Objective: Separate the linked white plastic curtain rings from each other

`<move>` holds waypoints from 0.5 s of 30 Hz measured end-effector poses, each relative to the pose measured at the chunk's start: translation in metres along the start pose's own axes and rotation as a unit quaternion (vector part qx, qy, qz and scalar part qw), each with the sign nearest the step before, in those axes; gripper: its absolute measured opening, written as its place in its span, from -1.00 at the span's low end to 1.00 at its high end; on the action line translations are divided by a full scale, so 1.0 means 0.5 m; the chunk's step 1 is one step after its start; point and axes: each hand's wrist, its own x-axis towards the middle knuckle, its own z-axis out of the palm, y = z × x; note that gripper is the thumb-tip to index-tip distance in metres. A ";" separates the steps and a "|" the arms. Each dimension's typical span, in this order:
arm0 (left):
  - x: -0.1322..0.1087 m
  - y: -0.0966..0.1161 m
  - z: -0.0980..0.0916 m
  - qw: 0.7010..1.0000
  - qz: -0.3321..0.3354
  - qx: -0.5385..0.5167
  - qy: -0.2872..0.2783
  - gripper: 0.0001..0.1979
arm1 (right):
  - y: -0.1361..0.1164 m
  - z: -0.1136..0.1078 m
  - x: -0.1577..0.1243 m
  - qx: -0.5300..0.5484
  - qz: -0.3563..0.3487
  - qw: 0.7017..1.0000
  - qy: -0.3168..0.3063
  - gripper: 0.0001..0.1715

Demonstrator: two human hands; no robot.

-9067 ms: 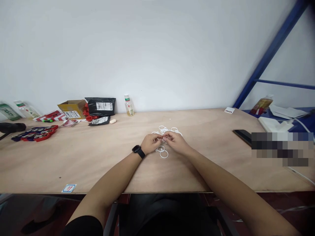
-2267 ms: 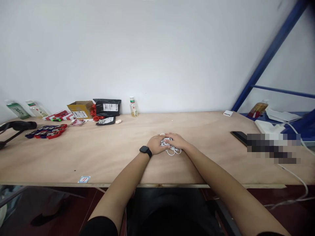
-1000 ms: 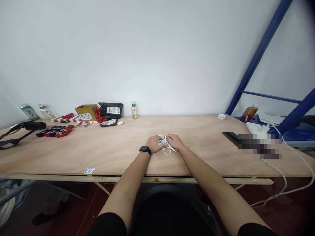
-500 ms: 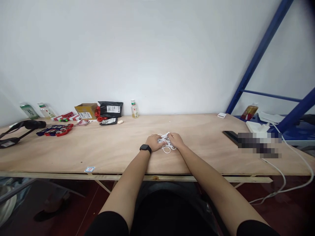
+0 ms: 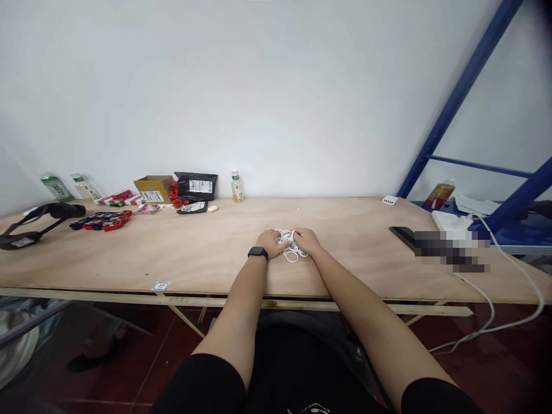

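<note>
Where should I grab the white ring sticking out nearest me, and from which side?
Probably pinch the near rim of the ring, coming from your side: it looks flat on the table, and that arc juts clear of the pile, its middle open.

- Open cardboard box (image 5: 153,190), between ten and eleven o'clock.
- Black mailer bag (image 5: 190,187), eleven o'clock, beside it.
- Upright drink bottle (image 5: 237,190), eleven o'clock, near the wall (image 5: 276,86).
- Blue-edged card (image 5: 161,286), nine o'clock.
- Smartphone (image 5: 402,234), two o'clock, partly pixelated.

Left arm (image 5: 244,310), right arm (image 5: 366,307) stretched forward, converging; left hand (image 5: 269,244) thumb inward, right hand (image 5: 307,240) fingers curled.
</note>
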 end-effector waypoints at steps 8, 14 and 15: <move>0.002 -0.003 0.005 1.000 -0.008 -0.001 0.009 -0.43 | -0.004 -0.001 0.005 -0.027 0.017 0.999 -0.002 -0.64; 0.002 -0.003 0.004 1.000 -0.010 0.005 0.005 -0.44 | -0.005 0.000 0.010 -0.044 0.033 0.999 0.000 -0.65; 0.002 -0.003 0.003 1.000 -0.010 0.004 0.005 -0.44 | -0.006 0.000 0.011 -0.046 0.036 0.998 0.000 -0.65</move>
